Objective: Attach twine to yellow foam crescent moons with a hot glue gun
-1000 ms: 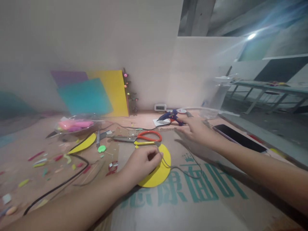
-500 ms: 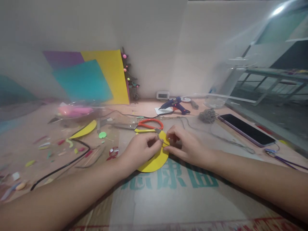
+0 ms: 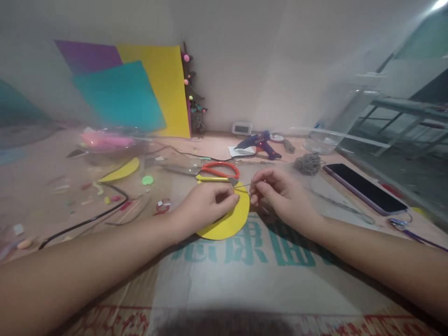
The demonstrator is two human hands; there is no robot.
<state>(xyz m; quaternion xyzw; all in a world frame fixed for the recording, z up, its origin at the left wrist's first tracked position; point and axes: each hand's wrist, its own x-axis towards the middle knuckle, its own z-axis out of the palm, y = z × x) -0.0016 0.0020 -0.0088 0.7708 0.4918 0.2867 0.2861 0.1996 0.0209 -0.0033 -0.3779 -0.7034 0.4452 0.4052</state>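
A yellow paper disc (image 3: 224, 227) lies on the printed sheet in front of me, partly covered by my left hand (image 3: 212, 205). That hand rests on the disc with thumb and fingers closed at one end of a thin grey string (image 3: 244, 185). Just off the disc's right edge, my right hand (image 3: 276, 193) pinches the string's other visible part, so a short length spans the gap between the hands. Beyond the disc are red-handled scissors (image 3: 221, 163) and a slim yellow-handled tool (image 3: 213, 178) with a grey tip, close to my left fingers.
A blue glue gun (image 3: 259, 142) stands at the back near a small white clock (image 3: 241, 128). To the right are a grey yarn ball (image 3: 308, 163) and a phone (image 3: 364, 187). Coloured scraps, a yellow offcut (image 3: 122, 170) and a black cable (image 3: 91, 218) lie left.
My right hand has drawn away from the disc to the right, and the string now shows between my hands. My left hand stays on the disc. The view has tilted slightly down.
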